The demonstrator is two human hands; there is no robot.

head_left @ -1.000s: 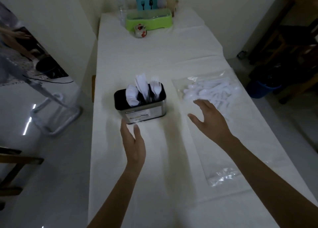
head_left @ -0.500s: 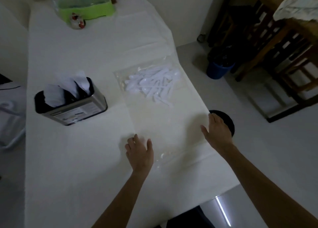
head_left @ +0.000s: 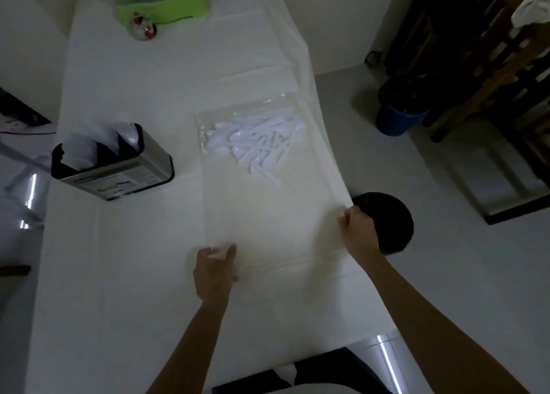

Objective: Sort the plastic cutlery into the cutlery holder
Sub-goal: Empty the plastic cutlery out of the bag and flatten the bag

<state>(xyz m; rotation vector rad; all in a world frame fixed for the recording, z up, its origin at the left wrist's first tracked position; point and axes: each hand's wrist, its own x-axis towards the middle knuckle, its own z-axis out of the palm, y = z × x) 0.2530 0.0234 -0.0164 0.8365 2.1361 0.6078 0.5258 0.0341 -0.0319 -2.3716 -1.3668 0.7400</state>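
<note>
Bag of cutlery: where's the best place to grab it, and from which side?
Pinch the bag at its near corners, coming from the near side. The cutlery is heaped at the far end, so the near part lies flat, thin and empty.

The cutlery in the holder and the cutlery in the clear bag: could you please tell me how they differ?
The holder cutlery stands upright, split among the cutlery holder's compartments; the bagged cutlery lies flat in one jumbled pile. The holder cutlery is untouched, while the bagged cutlery sits at the far end of the clear bag, whose near corners the left hand and right hand grip. Both are white plastic.
</note>
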